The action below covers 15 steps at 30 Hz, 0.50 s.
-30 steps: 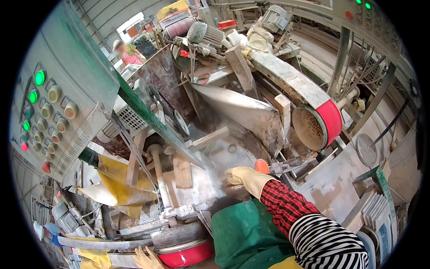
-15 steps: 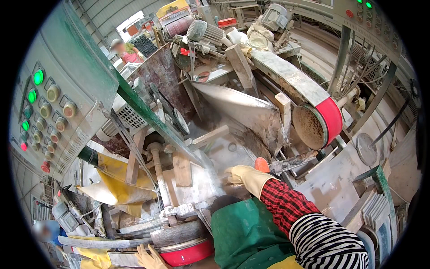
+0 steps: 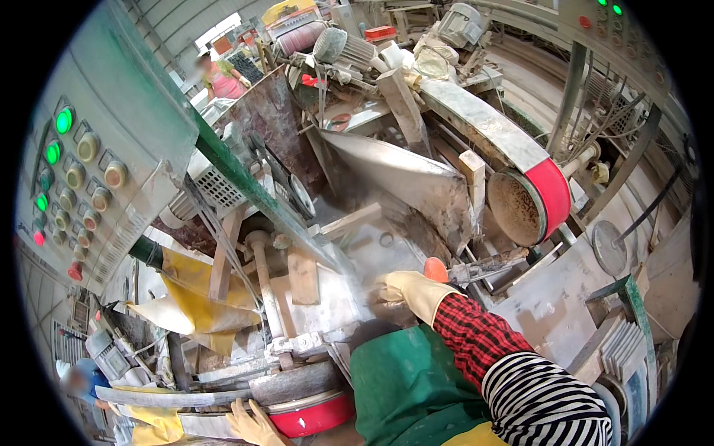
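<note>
My right hand (image 3: 413,292), in a cream rubber glove, reaches over a wet, dusty worktop (image 3: 383,256). Its fingers are curled down around something small and dark that dust and the glove hide. Just beyond the wrist sits an orange rounded knob (image 3: 436,270). My left hand (image 3: 253,426), gloved alike, lies at the lower edge with fingers apart. It rests beside a red-rimmed wheel (image 3: 316,416), where a pale belt (image 3: 204,424) runs onto the wheel. A green apron (image 3: 413,383) covers my front.
A control box (image 3: 100,171) with lit green buttons stands at the left. A second belt with a red-rimmed wheel (image 3: 549,195) is at the right. Wooden blocks (image 3: 303,276), a curved sheet (image 3: 401,175) and motors (image 3: 457,26) crowd the far side. Two people (image 3: 223,78) work nearby.
My left hand has shifted slightly, its fingers spreading further up over the belt. My right hand stays almost in place. Both people at the left have moved a little.
</note>
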Tool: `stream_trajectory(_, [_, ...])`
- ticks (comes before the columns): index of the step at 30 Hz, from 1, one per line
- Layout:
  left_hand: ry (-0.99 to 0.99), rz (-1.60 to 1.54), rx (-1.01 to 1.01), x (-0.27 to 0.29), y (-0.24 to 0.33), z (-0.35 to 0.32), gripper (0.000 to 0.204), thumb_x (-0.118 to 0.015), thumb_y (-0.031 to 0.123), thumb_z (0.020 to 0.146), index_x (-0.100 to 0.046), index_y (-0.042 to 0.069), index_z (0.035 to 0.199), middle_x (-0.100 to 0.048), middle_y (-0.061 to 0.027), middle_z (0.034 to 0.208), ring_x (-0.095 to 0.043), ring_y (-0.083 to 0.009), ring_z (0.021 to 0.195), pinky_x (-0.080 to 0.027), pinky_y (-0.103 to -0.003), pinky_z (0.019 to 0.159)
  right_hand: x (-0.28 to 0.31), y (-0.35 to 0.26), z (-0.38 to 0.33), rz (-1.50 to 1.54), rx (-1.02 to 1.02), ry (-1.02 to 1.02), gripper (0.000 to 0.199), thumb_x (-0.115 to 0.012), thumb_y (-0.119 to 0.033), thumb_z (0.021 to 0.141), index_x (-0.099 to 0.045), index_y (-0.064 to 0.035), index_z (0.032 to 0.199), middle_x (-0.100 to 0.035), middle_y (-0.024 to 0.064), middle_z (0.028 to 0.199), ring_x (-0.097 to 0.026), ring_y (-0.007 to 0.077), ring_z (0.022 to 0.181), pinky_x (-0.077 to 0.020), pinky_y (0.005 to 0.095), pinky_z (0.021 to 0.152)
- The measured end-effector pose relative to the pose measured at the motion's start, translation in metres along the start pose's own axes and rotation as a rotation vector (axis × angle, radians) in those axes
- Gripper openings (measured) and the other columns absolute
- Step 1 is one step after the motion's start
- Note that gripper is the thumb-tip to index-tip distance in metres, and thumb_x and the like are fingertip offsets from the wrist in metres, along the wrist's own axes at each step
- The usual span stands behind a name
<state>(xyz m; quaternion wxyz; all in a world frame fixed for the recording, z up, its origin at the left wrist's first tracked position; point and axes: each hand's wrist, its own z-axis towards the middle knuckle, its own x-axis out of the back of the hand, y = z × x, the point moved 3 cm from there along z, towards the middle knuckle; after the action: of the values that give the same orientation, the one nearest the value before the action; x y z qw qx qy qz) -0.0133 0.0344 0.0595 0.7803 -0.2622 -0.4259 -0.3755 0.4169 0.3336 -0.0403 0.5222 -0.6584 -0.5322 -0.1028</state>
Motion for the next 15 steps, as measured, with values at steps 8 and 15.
stream_trajectory(8, [0.016, 0.016, -0.007, 0.011, 0.017, 0.001, 0.050, -0.057, 0.053, 0.094, -0.070, 0.010, 0.116, -0.064, -0.0284, 0.112, -0.054, -0.0467, 0.113, -0.039, -0.060, 0.098, -0.005, 0.005, 0.005, 0.018, -0.061, 0.003, 0.049, -0.060, -0.033, 0.089, -0.058, -0.0287, 0.137, -0.066, 0.0064, 0.129, -0.063, 0.0326, 0.116, -0.0511, 0.0461, 0.096])
stream_trajectory(15, [-0.042, -0.052, 0.020, 0.027, 0.033, 0.002, 0.046, -0.060, 0.050, 0.092, -0.071, 0.011, 0.114, -0.064, -0.0278, 0.110, -0.055, -0.0465, 0.111, -0.039, -0.060, 0.096, -0.005, 0.005, 0.005, 0.005, -0.078, -0.004, 0.049, -0.059, -0.031, 0.088, -0.059, -0.0284, 0.137, -0.066, 0.0074, 0.129, -0.064, 0.0327, 0.116, -0.0513, 0.0452, 0.096])
